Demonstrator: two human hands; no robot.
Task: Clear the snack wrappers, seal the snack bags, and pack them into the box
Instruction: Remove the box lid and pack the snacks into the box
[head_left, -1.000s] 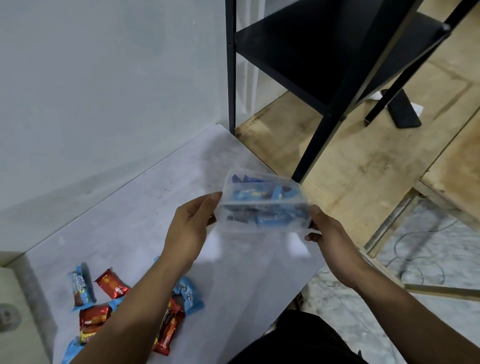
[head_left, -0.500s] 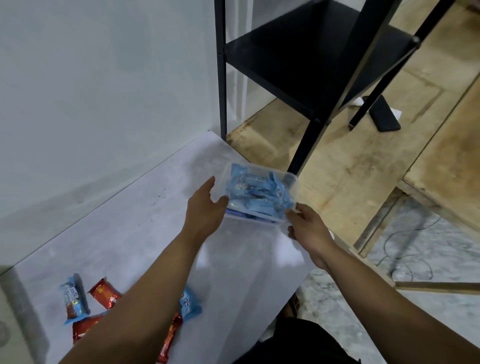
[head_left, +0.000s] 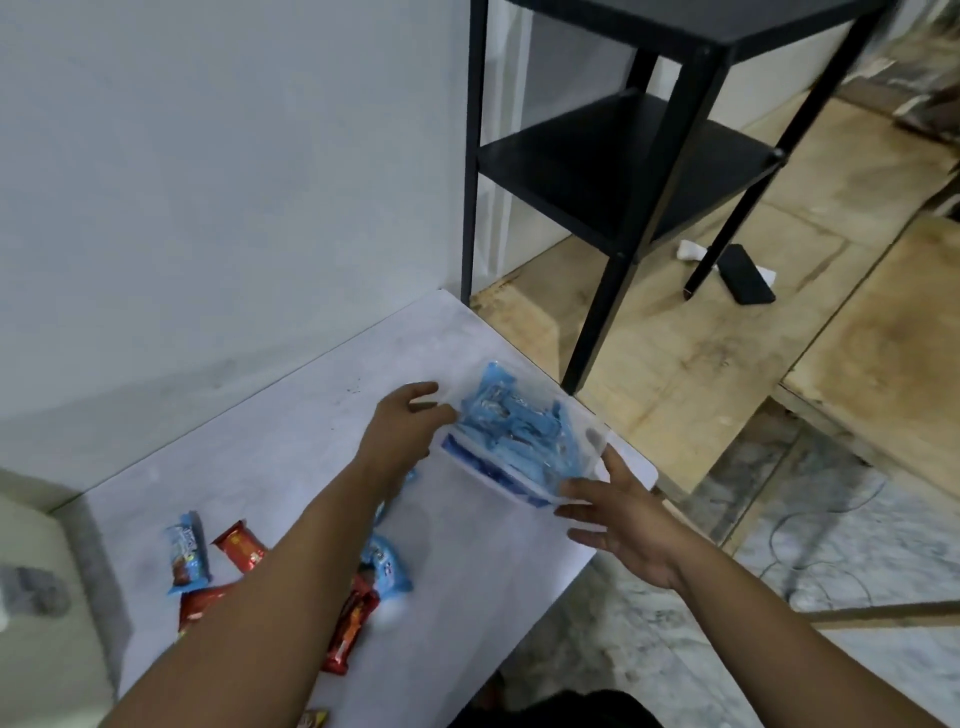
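A clear plastic box (head_left: 582, 441) full of blue snack packs sits at the table's far right corner. My left hand (head_left: 405, 431) is at its left end, thumb and fingers against the wall. At the box's near right corner my right hand (head_left: 618, 514) has its fingers spread, the thumb beside the end wall. Loose snack packs lie on the table to the left: a blue one (head_left: 186, 552), a red one (head_left: 240, 545), another blue one (head_left: 387, 564) and a red bar (head_left: 350, 631), partly hidden under my left forearm.
The white table (head_left: 291, 447) stands against a white wall and ends just right of the box. A black shelf unit (head_left: 623, 171) stands on the wooden floor beyond it, with a black phone (head_left: 748, 280) near one leg. A cable lies on the floor at right.
The box has come down from mid-air onto the table's far right corner. Both hands followed it down and my right fingers have spread apart.
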